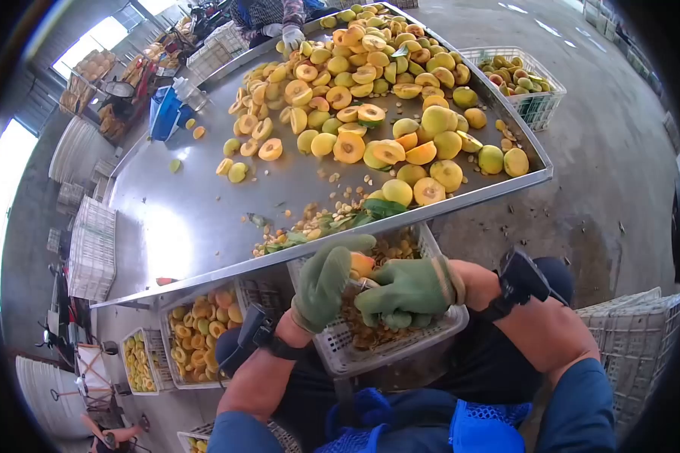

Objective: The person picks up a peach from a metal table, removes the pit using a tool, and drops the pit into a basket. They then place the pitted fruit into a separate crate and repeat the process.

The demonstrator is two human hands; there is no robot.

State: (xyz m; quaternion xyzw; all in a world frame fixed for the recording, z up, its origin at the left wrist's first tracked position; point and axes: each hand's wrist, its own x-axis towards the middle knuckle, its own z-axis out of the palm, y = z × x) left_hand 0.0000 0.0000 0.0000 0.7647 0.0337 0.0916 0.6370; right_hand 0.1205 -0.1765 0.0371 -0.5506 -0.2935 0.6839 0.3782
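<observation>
My left hand (pixel 327 283), in a green glove, is closed around a yellow-orange peach (pixel 361 264), mostly hidden by the fingers. Beside it my right hand (pixel 406 293), gloved the same way, is closed on a small tool with a metal tip (pixel 368 284) that meets the fruit. The tool's handle is hidden in the fist. Both hands are over a white plastic crate (pixel 340 368) on the floor between my knees, which holds many peach pits (pixel 374 332).
A metal table (pixel 170 234) bears a large heap of whole and halved peaches (pixel 347 147), with pits and leaves along its near edge. Crates of fruit (pixel 204 336) stand at left and a fruit basket (pixel 521 83) at right. A co-worker's gloved hand (pixel 292 36) reaches in at the far side.
</observation>
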